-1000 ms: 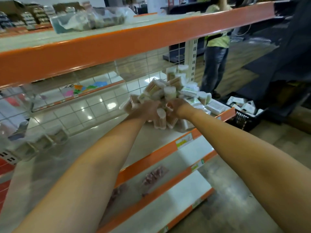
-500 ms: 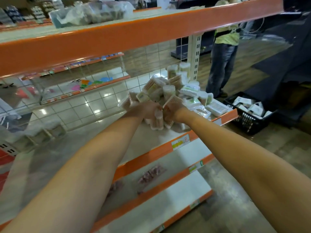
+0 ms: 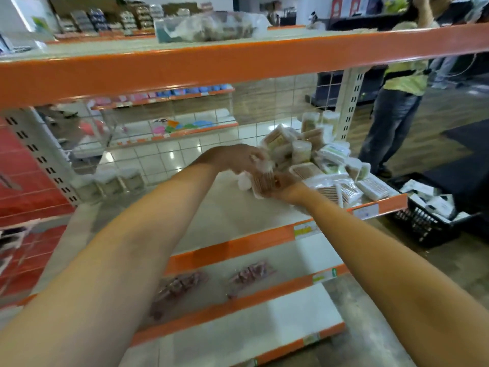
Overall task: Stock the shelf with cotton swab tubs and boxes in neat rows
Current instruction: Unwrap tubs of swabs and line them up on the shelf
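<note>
A loose heap of cotton swab tubs and boxes (image 3: 312, 152) lies at the right end of the white shelf (image 3: 227, 213) with the orange front edge. My left hand (image 3: 238, 157) reaches from above and my right hand (image 3: 284, 185) from below. Together they grip a clear tub of swabs (image 3: 263, 181) at the heap's left edge. Flat swab boxes (image 3: 373, 188) lie along the shelf's right end. Two upright tubs (image 3: 320, 120) stand at the back by the post.
An orange-edged upper shelf (image 3: 238, 64) hangs overhead. Small clear containers (image 3: 111, 181) stand at the shelf's back left. A black crate (image 3: 423, 223) of more boxes sits on the floor to the right. A person (image 3: 397, 107) stands behind it. Lower shelves hold pinkish packets (image 3: 182, 284).
Both hands have drawn leftward out of the heap with a tub between them. The view has shifted left and down.
</note>
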The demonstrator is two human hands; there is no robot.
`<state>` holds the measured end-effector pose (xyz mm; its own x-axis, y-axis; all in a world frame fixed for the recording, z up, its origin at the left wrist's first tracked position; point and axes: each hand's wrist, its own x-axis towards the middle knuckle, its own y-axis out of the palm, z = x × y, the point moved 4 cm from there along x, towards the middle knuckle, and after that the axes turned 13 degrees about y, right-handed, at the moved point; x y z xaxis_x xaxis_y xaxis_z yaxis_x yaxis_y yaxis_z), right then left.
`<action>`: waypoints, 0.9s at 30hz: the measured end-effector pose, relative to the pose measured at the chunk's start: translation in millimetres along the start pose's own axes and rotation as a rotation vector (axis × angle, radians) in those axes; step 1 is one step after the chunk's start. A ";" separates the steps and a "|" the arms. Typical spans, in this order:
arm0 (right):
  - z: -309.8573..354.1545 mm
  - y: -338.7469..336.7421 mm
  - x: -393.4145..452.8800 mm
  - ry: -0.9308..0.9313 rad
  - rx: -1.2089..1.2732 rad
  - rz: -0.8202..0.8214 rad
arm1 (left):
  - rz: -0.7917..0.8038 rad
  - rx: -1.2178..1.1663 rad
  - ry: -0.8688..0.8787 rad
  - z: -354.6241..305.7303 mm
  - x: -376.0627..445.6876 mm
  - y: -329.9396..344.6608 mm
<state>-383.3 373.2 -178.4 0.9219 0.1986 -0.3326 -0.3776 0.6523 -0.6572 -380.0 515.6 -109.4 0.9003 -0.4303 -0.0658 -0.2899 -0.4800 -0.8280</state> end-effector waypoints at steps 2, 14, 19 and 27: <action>7.1 14.2 -4.3 -0.024 0.030 0.032 | -0.002 0.019 -0.023 3.4 -14.6 -2.4; 65.3 59.3 -51.8 -0.306 0.209 0.367 | -0.152 -0.811 0.018 42.7 -113.6 -21.4; 82.7 73.0 -81.5 -0.340 0.326 0.593 | -0.187 -1.015 0.165 47.8 -148.9 -15.0; 85.4 101.8 -84.3 -0.330 0.428 0.633 | -0.402 -1.047 0.122 60.2 -175.5 -2.4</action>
<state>-492.1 485.4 -159.5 0.5496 0.7822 -0.2933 -0.8291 0.5539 -0.0765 -517.8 638.2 -129.4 0.9684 -0.1447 0.2030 -0.1678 -0.9806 0.1014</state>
